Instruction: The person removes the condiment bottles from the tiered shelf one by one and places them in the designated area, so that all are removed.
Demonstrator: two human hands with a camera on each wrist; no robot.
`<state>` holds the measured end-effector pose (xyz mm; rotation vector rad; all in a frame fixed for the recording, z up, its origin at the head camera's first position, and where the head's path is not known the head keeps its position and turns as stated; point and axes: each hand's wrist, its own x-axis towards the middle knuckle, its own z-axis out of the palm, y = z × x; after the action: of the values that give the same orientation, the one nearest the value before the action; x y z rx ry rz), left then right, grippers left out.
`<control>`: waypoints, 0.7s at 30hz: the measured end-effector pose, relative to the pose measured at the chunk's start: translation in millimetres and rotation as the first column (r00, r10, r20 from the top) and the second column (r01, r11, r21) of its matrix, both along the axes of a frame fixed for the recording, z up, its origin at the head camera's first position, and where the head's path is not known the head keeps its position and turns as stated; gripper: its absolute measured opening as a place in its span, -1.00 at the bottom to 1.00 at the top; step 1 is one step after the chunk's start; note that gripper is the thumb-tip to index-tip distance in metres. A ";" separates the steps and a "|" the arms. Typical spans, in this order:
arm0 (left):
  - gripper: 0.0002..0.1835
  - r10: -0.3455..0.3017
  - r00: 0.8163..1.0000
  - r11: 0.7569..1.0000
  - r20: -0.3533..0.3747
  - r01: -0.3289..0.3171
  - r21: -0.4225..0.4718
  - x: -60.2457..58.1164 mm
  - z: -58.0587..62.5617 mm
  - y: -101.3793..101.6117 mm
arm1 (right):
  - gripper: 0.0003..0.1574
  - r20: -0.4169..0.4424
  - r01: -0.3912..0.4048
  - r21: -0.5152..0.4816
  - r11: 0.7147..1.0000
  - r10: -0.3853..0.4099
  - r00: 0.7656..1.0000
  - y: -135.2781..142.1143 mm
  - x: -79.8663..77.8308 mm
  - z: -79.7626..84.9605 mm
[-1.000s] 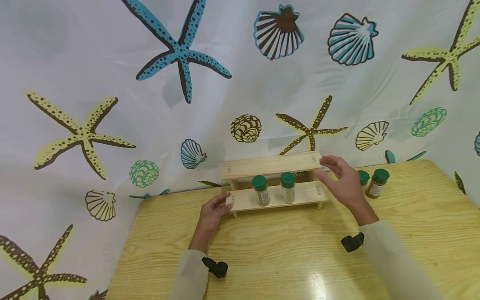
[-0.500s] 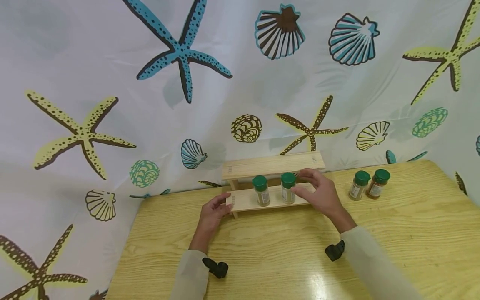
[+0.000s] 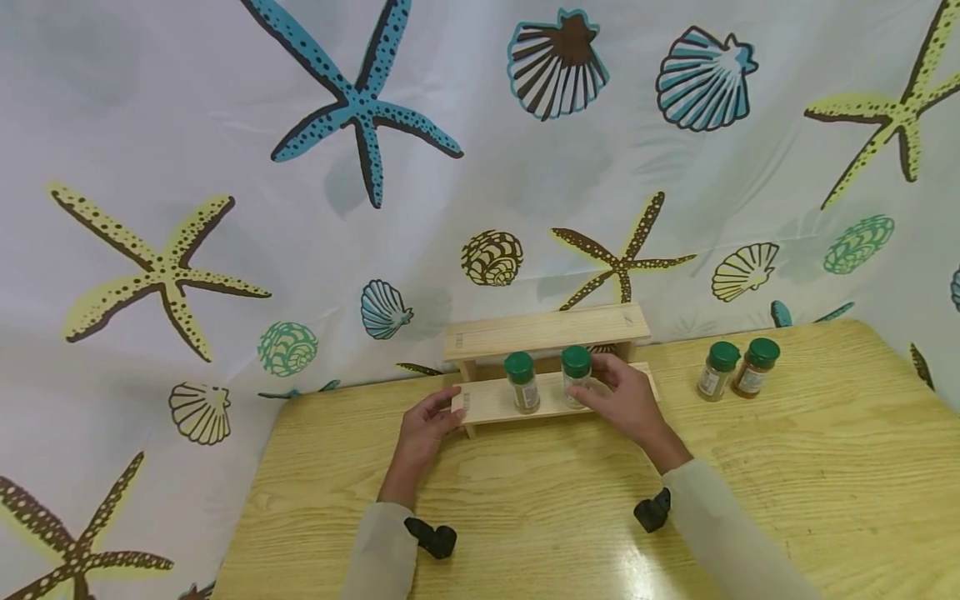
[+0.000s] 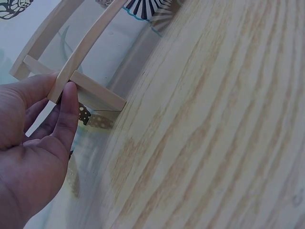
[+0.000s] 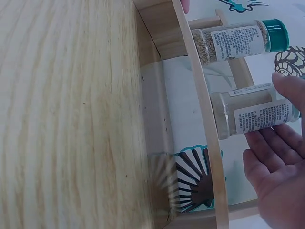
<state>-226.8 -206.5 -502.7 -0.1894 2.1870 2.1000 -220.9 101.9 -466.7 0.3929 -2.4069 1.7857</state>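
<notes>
A two-tier wooden spice rack (image 3: pixel 547 329) stands against the patterned cloth. My left hand (image 3: pixel 420 429) pinches the left end of its lower board; in the left wrist view the thumb and fingers (image 4: pixel 68 112) close on that board end. Two spice jars with green caps stand upright on the lower tier. My right hand (image 3: pixel 626 400) holds the right-hand jar (image 3: pixel 576 379), thumb in front and fingers behind it; in the right wrist view this jar (image 5: pixel 255 112) has a pale powder inside. The left-hand jar (image 3: pixel 522 383) holds coarse grains and is untouched.
Two more green-capped jars, one with pale contents (image 3: pixel 717 372) and one reddish (image 3: pixel 755 368), stand on the wooden table (image 3: pixel 540 508) right of the rack. Behind hangs a cloth (image 3: pixel 480 167) printed with starfish and shells.
My right hand has moved left from the rack's right end to the right-hand jar and now holds it. My left hand stays on the lower board.
</notes>
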 end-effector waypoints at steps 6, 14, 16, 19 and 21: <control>-0.51 0.000 1.000 1.000 0.001 0.000 0.010 -0.5 -0.4 1.0 | -0.48 -0.013 0.021 0.004 1.000 -0.021 1.000 -3.4 10.1 15.4; -0.51 0.011 1.000 1.000 -0.002 -0.011 0.011 0.9 1.1 1.1 | -0.51 -0.020 0.015 0.025 1.000 -0.015 1.000 -6.4 19.8 35.4; -0.51 0.013 1.000 1.000 0.001 -0.013 0.013 1.0 1.4 1.0 | -0.50 -0.025 0.017 0.018 1.000 -0.016 1.000 -5.8 15.2 27.4; -0.51 0.009 1.000 1.000 -0.002 -0.009 0.013 1.0 1.7 0.9 | -0.48 -0.026 0.022 0.015 1.000 -0.021 0.999 -3.4 6.6 12.7; -0.51 0.007 1.000 1.000 -0.004 -0.007 0.013 1.1 1.9 0.8 | -0.47 -0.020 0.024 0.014 1.000 -0.024 1.000 -1.7 1.6 4.3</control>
<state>-225.7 -205.7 -500.8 -0.1917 2.1779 2.1194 -219.3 100.2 -462.4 0.3797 -2.4020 1.7475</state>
